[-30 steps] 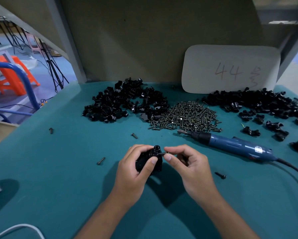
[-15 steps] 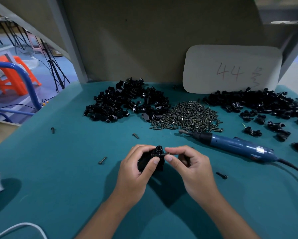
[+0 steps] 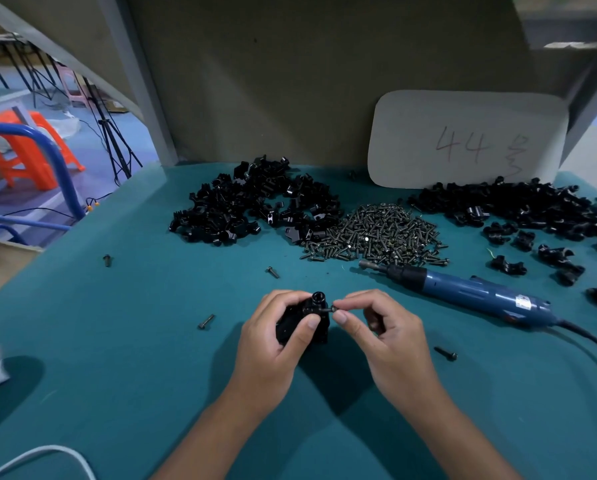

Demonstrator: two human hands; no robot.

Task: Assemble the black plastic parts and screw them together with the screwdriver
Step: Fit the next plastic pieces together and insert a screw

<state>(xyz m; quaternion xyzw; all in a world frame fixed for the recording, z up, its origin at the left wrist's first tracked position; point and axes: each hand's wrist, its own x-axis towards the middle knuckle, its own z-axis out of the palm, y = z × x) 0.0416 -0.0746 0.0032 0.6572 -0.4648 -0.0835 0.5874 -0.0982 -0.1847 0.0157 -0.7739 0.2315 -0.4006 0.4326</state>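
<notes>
Near the middle of the green table (image 3: 117, 341), the left hand (image 3: 273, 344) is wrapped around a black plastic part (image 3: 304, 322), thumb pressed on its front face and fingers curled behind it. The right hand (image 3: 383, 337) pinches a screw (image 3: 328, 309) between thumb and forefinger, its tip entering the side of the part's upper end, at about 3 o'clock from the part.

The blue screwdriver (image 3: 463, 292) lies flat on the table at 2 o'clock from the hands, untouched, its bit pointing toward the heap of screws (image 3: 376, 233) at 12 o'clock. One pile of black parts (image 3: 252, 206) sits at 11 o'clock, touching the screw heap; another pile of parts (image 3: 518, 206) spreads out at 1 o'clock, below a white card (image 3: 463, 140) marked 44, which leans on the back wall.

Loose screws lie around the hands: one (image 3: 206, 321) at 9 o'clock, one (image 3: 272, 272) at 11 o'clock, one (image 3: 446, 353) at 4 o'clock.
</notes>
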